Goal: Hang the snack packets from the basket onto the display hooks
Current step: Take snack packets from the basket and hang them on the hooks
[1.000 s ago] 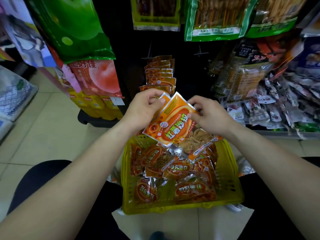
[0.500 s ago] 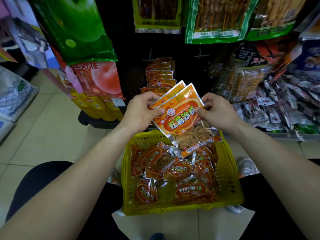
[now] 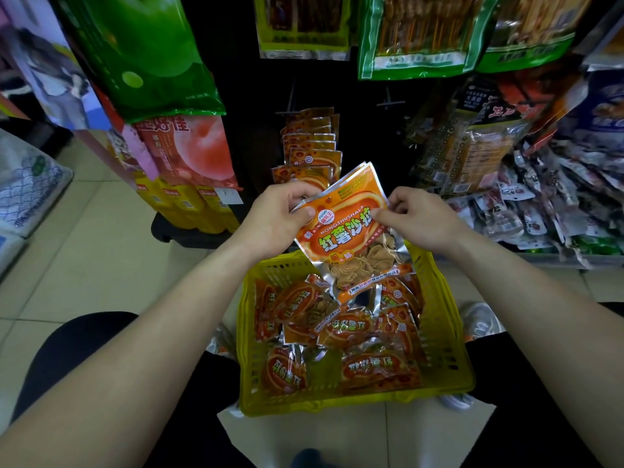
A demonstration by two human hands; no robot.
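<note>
Tiled floor [image 3: 87, 251] and a dark display rack [image 3: 236, 79] form the background. An orange packet [image 3: 341, 224], printed with red characters above a clear window showing coiled snacks, is held upright over the far end of the yellow basket [image 3: 454, 332]. A second packet edge is seen behind it. Its upper left edge is pinched in the left hand [image 3: 275, 219] grip, its right edge in the right hand [image 3: 420, 219] grip. Matching hung packets [image 3: 310, 143] are stacked on a hook just beyond. Further loose packets [image 3: 341, 327] lie in the basket. Dark open rack space is noted right of the hung row. Large green bags [image 3: 415, 35] hang above.
</note>
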